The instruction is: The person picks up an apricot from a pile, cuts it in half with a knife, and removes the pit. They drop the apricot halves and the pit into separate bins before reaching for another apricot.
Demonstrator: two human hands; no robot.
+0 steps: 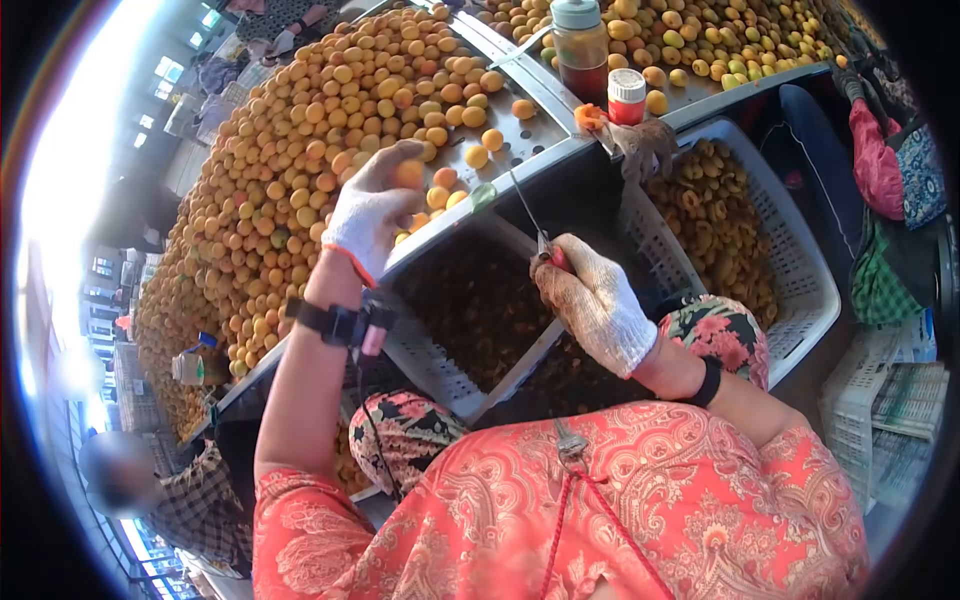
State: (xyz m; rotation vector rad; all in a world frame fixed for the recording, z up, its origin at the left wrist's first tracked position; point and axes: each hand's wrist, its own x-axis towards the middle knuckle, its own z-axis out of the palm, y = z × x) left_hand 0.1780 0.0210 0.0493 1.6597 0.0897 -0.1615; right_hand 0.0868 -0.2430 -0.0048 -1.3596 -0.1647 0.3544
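In a white knit glove, my left hand [372,208] is over the near edge of the sorting table, its stained fingertips closed around an orange apricot [408,174]. My right hand [590,300], gloved too and browned at the fingers, grips a small knife [541,240] with a red handle. The thin blade points up and away, toward the table edge, apart from the held fruit. Several loose apricots [477,156] lie just past my left hand, in front of a large apricot heap [330,120]. A green leaf [483,195] rests on the metal rim.
Below the rim stands a crate [425,365] of dark pieces. To the right, a white basket [815,270] contains cut apricot pieces [715,200]. A bottle [580,55] and a red jar [626,98] stand on the table divider. Another person [205,505] sits at lower left.
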